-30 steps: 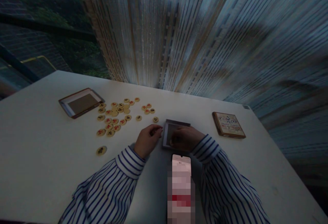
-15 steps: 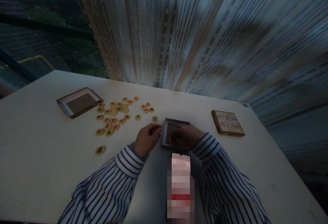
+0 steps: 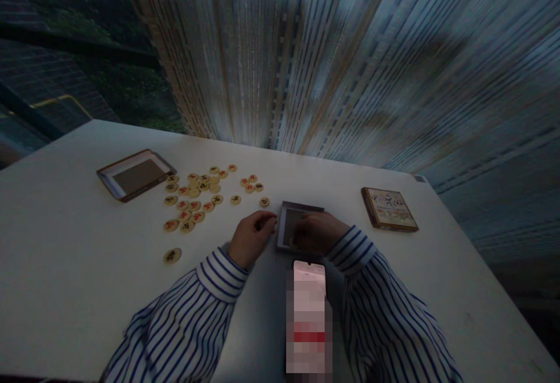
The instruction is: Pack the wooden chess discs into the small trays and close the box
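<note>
My left hand (image 3: 251, 238) hovers over the white table just left of a shallow grey box tray (image 3: 283, 219), its fingers curled and thumb near the index finger; whatever it may hold is hidden. My right hand (image 3: 322, 232) reaches into that tray with fingers bent down. Under its fingertips shows a pale round edge that looks like a xiangqi piece (image 3: 293, 243), though dim light blurs it. Many round xiangqi pieces (image 3: 195, 206) with red or black characters lie scattered to the left. One piece (image 3: 265, 202) sits close beyond my left hand.
An upturned box lid (image 3: 137, 176) lies at the far left, against some pieces. A closed printed box (image 3: 390, 210) stands on the right. A lit phone (image 3: 309, 278) lies between my forearms. Behind the table's back edge hangs a striped curtain (image 3: 280, 62).
</note>
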`<state>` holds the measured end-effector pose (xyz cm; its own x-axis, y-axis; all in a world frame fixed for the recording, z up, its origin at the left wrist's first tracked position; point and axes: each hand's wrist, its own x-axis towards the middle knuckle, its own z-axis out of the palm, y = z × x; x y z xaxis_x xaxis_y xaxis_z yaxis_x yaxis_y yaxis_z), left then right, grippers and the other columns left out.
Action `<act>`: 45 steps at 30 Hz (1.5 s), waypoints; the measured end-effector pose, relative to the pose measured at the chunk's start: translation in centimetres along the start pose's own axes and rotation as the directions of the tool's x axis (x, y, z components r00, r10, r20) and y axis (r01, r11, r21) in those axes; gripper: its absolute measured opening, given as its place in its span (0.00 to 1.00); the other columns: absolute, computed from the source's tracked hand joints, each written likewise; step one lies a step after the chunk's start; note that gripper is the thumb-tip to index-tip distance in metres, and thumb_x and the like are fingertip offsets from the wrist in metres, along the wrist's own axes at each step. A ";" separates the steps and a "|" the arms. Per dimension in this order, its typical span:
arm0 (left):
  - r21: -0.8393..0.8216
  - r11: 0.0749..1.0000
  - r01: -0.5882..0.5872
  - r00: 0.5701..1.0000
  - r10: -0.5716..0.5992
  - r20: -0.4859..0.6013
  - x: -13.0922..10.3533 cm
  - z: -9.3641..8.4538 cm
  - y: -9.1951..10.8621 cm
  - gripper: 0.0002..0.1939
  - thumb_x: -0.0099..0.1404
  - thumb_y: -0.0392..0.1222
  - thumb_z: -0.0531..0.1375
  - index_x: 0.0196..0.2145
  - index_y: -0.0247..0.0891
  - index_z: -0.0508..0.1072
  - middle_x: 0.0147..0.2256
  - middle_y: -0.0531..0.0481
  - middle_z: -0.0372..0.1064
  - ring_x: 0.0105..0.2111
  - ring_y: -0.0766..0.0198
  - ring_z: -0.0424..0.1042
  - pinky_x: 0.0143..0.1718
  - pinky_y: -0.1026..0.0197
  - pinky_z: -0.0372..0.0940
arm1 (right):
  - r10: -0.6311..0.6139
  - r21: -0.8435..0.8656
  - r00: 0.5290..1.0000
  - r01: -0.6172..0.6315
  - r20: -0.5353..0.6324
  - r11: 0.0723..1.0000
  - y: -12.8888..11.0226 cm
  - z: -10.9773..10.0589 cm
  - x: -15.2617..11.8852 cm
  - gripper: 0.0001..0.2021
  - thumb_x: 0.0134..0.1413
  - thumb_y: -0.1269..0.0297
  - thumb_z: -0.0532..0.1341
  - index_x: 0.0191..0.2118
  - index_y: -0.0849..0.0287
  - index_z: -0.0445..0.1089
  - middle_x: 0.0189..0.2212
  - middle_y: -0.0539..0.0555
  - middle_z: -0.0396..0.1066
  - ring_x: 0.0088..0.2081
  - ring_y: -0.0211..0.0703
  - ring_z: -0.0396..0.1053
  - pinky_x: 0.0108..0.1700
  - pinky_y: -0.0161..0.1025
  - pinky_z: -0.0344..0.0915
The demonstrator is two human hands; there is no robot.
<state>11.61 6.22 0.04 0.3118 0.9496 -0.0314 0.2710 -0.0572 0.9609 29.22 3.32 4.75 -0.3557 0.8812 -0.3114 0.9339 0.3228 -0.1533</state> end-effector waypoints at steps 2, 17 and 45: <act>-0.007 1.000 0.005 1.000 -0.005 -0.001 0.0 0.0 0.1 0.13 0.54 0.46 0.55 0.32 0.34 0.73 0.25 0.47 0.73 0.26 0.62 0.72 0.30 0.60 0.66 | 0.007 -0.003 1.000 -0.007 0.004 1.000 0.0 0.0 0.0 0.10 0.49 0.62 0.56 0.33 0.55 0.75 0.33 0.53 0.73 0.33 0.40 0.68 0.30 0.33 0.56; 0.021 1.000 -0.014 1.000 0.013 0.025 0.1 0.1 -0.5 0.14 0.55 0.46 0.55 0.33 0.34 0.73 0.27 0.46 0.73 0.27 0.61 0.72 0.31 0.59 0.65 | 0.018 -0.008 0.999 -0.018 0.035 1.000 -0.3 -0.2 0.2 0.10 0.48 0.64 0.56 0.33 0.57 0.75 0.34 0.54 0.72 0.35 0.42 0.68 0.32 0.35 0.58; 0.037 0.999 -0.022 1.000 0.022 0.021 0.0 0.0 -0.5 0.13 0.55 0.45 0.56 0.32 0.36 0.74 0.27 0.48 0.73 0.27 0.62 0.71 0.31 0.60 0.66 | 0.016 -0.036 0.999 -0.014 0.039 0.999 -0.4 -0.4 0.2 0.10 0.48 0.66 0.55 0.32 0.57 0.74 0.33 0.55 0.73 0.34 0.42 0.69 0.32 0.34 0.58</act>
<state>11.50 6.27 -0.49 0.3365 0.9415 -0.0162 0.2977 -0.0900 0.9504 28.76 3.50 5.14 -0.3420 0.8721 -0.3500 0.9396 0.3223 -0.1152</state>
